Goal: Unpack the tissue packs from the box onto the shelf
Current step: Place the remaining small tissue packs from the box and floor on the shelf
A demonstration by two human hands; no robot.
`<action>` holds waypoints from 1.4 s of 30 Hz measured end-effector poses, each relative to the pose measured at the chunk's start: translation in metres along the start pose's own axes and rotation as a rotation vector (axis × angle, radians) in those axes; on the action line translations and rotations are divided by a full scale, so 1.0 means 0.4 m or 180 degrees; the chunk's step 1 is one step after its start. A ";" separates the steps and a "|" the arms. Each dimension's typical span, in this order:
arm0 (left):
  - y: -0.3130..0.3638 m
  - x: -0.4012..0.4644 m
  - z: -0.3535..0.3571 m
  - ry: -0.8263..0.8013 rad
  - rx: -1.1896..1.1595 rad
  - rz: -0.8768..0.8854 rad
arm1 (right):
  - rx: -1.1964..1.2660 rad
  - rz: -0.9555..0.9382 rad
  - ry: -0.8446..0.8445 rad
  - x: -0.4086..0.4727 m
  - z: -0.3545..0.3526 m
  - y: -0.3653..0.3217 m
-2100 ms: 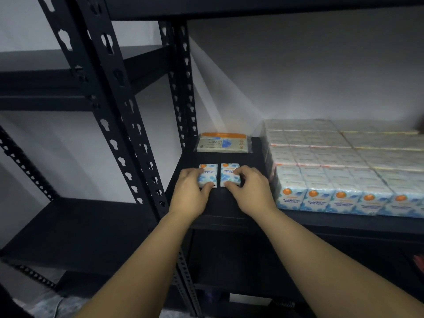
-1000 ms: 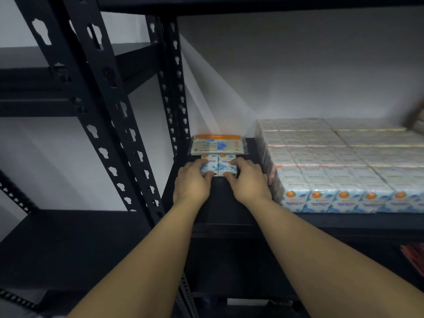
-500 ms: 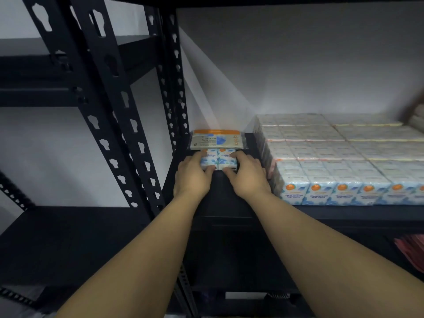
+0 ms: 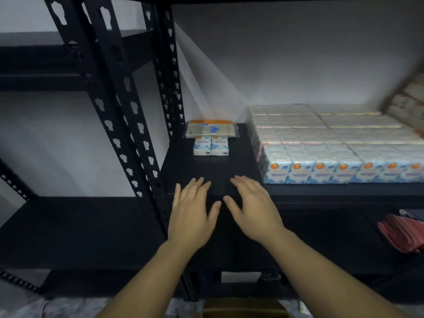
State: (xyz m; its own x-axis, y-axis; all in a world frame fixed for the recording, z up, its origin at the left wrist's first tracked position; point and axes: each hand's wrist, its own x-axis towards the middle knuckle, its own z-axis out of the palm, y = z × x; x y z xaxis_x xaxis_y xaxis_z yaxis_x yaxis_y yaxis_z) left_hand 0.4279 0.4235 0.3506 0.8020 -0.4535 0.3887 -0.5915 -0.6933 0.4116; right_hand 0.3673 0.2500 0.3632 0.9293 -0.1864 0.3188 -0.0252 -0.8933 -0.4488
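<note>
Two small blue-and-white tissue packs (image 4: 210,146) stand side by side on the black shelf (image 4: 206,171), pushed up against a flat orange-topped pack (image 4: 211,129) at the back. My left hand (image 4: 191,214) and my right hand (image 4: 252,208) hover over the shelf's front edge, fingers spread and holding nothing, well short of the two packs. A large block of several tissue packs (image 4: 332,143) fills the shelf to the right. A sliver of the cardboard box (image 4: 243,308) shows at the bottom edge.
Black perforated uprights (image 4: 119,106) rise left of the packs. A lower black shelf (image 4: 68,230) extends to the left. Red packets (image 4: 403,232) lie on the lower shelf at right. More stacked packs (image 4: 410,99) lean at the far right.
Both hands have let go of the two small packs and drawn back toward the shelf's front edge. The packs stay against the flat pack at the back.
</note>
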 end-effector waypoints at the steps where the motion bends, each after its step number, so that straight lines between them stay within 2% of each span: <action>1: 0.009 -0.026 0.009 -0.0005 -0.0003 0.0036 | -0.0022 -0.0096 -0.0009 -0.029 -0.004 0.013; 5: 0.055 -0.104 0.046 0.0029 -0.0210 0.0109 | 0.0162 -0.0340 0.0162 -0.123 -0.027 0.074; 9: 0.118 -0.164 0.103 -0.0141 -0.0376 0.0146 | 0.0289 -0.0238 0.0316 -0.216 -0.055 0.171; 17: 0.330 -0.285 0.308 -0.0802 -0.0523 -0.0211 | 0.0300 0.0566 -0.0058 -0.476 -0.133 0.501; 24: 0.559 -0.427 0.555 -0.1239 -0.0640 -0.0437 | 0.0323 0.1242 -0.0425 -0.757 -0.188 0.817; 29: 0.663 -0.514 0.735 -0.1647 -0.0727 -0.0639 | 0.0432 0.1729 -0.0776 -0.912 -0.184 0.996; 35: 0.689 -0.574 1.019 -0.2090 -0.0818 -0.1051 | 0.0537 0.2315 -0.1093 -1.039 -0.038 1.196; 39: 0.631 -0.620 1.288 -0.2288 -0.0792 -0.1406 | 0.0671 0.2709 -0.1023 -1.104 0.147 1.340; 42: 0.578 -0.657 1.500 -0.2440 -0.0774 -0.1446 | 0.0723 0.2898 -0.0955 -1.148 0.317 1.462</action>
State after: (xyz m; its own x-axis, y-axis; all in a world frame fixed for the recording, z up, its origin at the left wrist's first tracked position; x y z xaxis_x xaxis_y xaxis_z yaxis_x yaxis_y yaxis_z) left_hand 0.1301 0.0462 -0.1509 0.7455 -0.4737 -0.4689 -0.1382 -0.7981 0.5865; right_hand -0.0275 -0.1349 -0.1514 0.6457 -0.6246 -0.4393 -0.7355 -0.3541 -0.5776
